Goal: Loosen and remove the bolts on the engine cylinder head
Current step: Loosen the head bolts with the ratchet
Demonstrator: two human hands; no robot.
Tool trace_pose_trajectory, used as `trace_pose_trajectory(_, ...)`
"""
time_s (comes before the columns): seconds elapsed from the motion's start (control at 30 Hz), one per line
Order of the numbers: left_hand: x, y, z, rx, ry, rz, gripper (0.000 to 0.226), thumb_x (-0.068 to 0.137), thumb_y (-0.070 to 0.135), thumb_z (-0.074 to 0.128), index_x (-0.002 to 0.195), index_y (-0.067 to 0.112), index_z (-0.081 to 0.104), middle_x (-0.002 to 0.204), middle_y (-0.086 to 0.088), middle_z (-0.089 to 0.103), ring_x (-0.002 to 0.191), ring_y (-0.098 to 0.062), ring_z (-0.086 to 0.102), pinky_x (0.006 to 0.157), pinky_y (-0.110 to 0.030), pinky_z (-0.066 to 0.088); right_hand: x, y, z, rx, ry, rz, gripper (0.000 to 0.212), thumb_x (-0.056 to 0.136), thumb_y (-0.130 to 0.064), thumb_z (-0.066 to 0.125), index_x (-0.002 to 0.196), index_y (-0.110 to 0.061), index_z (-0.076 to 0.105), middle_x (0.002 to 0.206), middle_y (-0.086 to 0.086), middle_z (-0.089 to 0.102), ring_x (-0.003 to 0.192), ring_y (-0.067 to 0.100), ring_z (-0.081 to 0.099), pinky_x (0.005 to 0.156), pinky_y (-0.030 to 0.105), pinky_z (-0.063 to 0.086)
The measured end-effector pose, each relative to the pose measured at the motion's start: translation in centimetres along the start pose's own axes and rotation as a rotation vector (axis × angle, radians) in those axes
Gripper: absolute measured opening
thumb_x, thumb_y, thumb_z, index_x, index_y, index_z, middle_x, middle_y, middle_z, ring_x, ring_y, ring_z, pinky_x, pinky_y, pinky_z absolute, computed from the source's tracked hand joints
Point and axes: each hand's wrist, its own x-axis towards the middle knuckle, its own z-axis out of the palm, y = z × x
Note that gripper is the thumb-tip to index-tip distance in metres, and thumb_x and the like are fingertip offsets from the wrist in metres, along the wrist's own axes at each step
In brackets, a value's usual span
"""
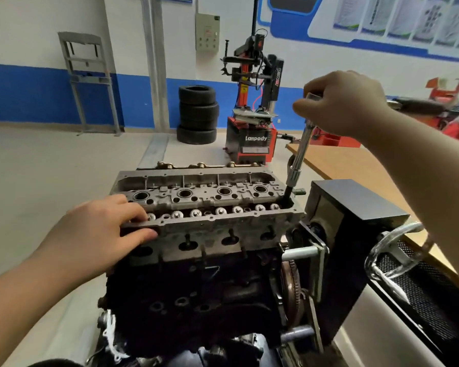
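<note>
Fingers (pixel 306 105) of the right hand (pixel 347 104) are curled round the top of a long socket wrench (pixel 300 152), which slants down to the far right corner of the cylinder head (pixel 210 205). Its dark socket end (pixel 288 193) drops into a recess there, so the bolt it sits on is hidden. The left hand (pixel 98 229) lies on the near left corner of the head, fingers straight and pressing on the rim, thumb against the side face; it steadies, it holds nothing.

The head sits on top of the dark engine block (pixel 196 292), which is carried by a stand (pixel 355 207) on the right. No loose bolts can be seen on or beside it.

Judging by the look of it, the head is cast metal, heavy and rigid, and will not shift under a hand. The bolts probably sit deep and tight, so the first turn calls for firm, square force; a tilted socket could slip off and round the bolt. The wrench is polished steel and likely slick, best gripped high on the handle for leverage, as it is now. Once slack, a bolt should be long, oily and light enough to lift out with fingertips.

Beyond stand a tyre changer (pixel 252 139) and stacked tyres (pixel 198 115).
</note>
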Motion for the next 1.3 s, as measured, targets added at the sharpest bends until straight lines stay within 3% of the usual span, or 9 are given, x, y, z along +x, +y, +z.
trace_pose_trajectory(0.07,1.6,1.7,-2.3,-0.019,-0.091,-0.022,0.058,0.067,0.101,0.051,0.088,0.049,0.068,0.078,0.023,0.062,0.073,0.0,0.06,0.062,-0.03,0.051,-0.2,0.0,-0.4,0.011,0.01,-0.031,0.034,0.075,-0.055,0.045,0.07,-0.027,0.064,0.069,-0.003,0.066,0.075,0.029,0.059,0.059,0.028,0.034)
trace_pose_trajectory(0.17,6.1,6.1,-4.7,-0.22,-0.123,0.011,0.065,0.063,0.105,0.044,0.103,0.059,0.066,0.095,0.036,0.067,0.088,0.011,0.063,0.062,-0.023,0.051,-0.6,-0.4,-0.7,0.035,0.025,-0.099,0.038,0.077,-0.057,0.044,0.065,-0.024,0.058,0.062,-0.002,0.058,0.064,0.022,0.052,0.058,0.029,0.033)
trace_pose_trajectory(0.43,17.8,20.0,1.9,-0.881,-0.408,0.157,0.03,0.094,0.039,0.078,0.123,0.034,0.069,0.112,0.013,0.077,0.104,-0.003,0.073,0.103,-0.039,0.057,-1.1,-0.6,-0.7,0.251,-0.006,-0.242,0.031,0.091,-0.046,0.055,0.071,-0.023,0.061,0.06,-0.003,0.048,0.059,0.013,0.042,0.056,0.028,0.03)
trace_pose_trajectory(0.53,18.8,22.0,3.8,-1.083,-0.512,0.156,0.027,0.102,0.028,0.069,0.09,0.005,0.067,0.079,-0.01,0.075,0.076,-0.026,0.074,0.09,-0.044,0.063,-1.0,-0.8,-0.7,0.309,-0.029,-0.268,0.033,0.094,-0.04,0.06,0.073,-0.015,0.064,0.063,0.006,0.051,0.061,0.021,0.043,0.058,0.033,0.033)
trace_pose_trajectory(0.6,19.3,22.3,4.2,-1.159,-0.589,0.145,0.046,0.106,0.03,0.062,0.068,0.008,0.049,0.056,-0.014,0.047,0.052,-0.03,0.05,0.068,-0.04,0.055,-0.8,-0.6,-0.9,0.347,-0.063,-0.295,0.031,0.095,-0.032,0.064,0.077,-0.006,0.067,0.068,0.015,0.053,0.069,0.033,0.048,0.063,0.042,0.039)
trace_pose_trajectory(0.67,19.3,22.2,4.3,-1.206,-0.609,0.128,0.054,0.107,0.028,0.058,0.061,0.015,0.035,0.053,-0.009,0.03,0.049,-0.024,0.031,0.059,-0.034,0.043,-0.3,-0.7,-1.2,0.378,-0.116,-0.346,0.028,0.096,-0.026,0.065,0.076,-0.006,0.067,0.067,0.013,0.051,0.069,0.034,0.049,0.064,0.044,0.041)
trace_pose_trajectory(0.9,18.8,21.8,4.8,-1.29,-0.486,0.064,0.052,0.109,0.027,0.056,0.061,0.015,0.038,0.048,-0.005,0.032,0.044,-0.022,0.031,0.053,-0.031,0.044,0.6,-2.6,-1.3,0.195,-0.185,-0.322,0.037,0.098,-0.038,0.054,0.062,-0.029,0.052,0.058,0.0,0.044,0.054,0.017,0.038,0.055,0.029,0.029)
trace_pose_trajectory(1.13,18.6,22.3,4.9,-1.246,-0.403,-0.011,0.055,0.107,0.037,0.059,0.059,0.016,0.046,0.05,-0.006,0.038,0.045,-0.02,0.042,0.053,-0.025,0.053,0.4,-3.0,-1.3,0.056,-0.122,-0.138,0.04,0.094,-0.039,0.051,0.058,-0.022,0.045,0.055,-0.001,0.039,0.052,0.016,0.034,0.052,0.028,0.022)
trace_pose_trajectory(1.3,17.8,23.0,5.8,-1.295,-0.147,-0.119,0.042,0.102,0.038,0.067,0.071,0.012,0.058,0.053,-0.003,0.05,0.052,-0.018,0.05,0.058,-0.026,0.056,1.4,-3.6,-1.0,-0.057,-0.115,-0.015,0.033,0.092,-0.041,0.051,0.068,-0.023,0.038,0.068,-0.002,0.044,0.057,0.016,0.038,0.054,0.029,0.023)
